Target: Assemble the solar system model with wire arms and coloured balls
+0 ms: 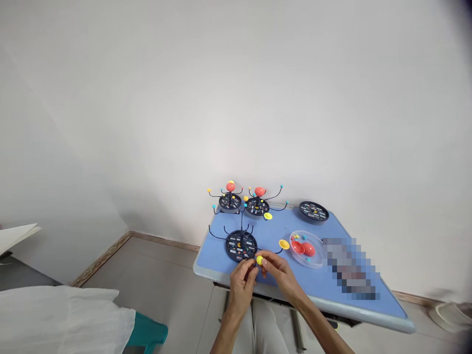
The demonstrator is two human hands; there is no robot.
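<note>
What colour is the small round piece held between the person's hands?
Yellow: the piece shows best in the head view.

Blue desk (273, 231), 3 planet models (230, 187) w/ black bases (239, 246), black disc (313, 211), clear tray (313, 263) (red domes (308, 249) inside)

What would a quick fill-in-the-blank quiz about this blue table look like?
1. The right hand pinches a small round piece coloured ____.
2. The clear round dish on the blue table holds two domed pieces coloured ____.
3. The far black disc at the right, unlike the other three, has no ____ rising from it.

Missing words: yellow; red; wire arms.
</note>
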